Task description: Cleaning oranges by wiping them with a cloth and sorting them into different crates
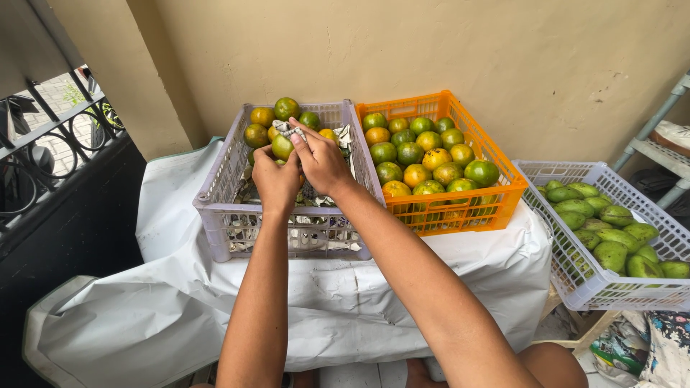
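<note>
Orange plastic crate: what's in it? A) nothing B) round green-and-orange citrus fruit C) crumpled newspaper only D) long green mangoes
B: the orange plastic crate is heaped with round green-and-orange citrus fruit; the long green mangoes lie in the white plastic basket to its right.

The hands (277,179) hide part of the grey crate's (215,215) inside. At 3 o'clock, the white basket (575,280) runs off the edge. Both elbows are cut off at 6.
</note>
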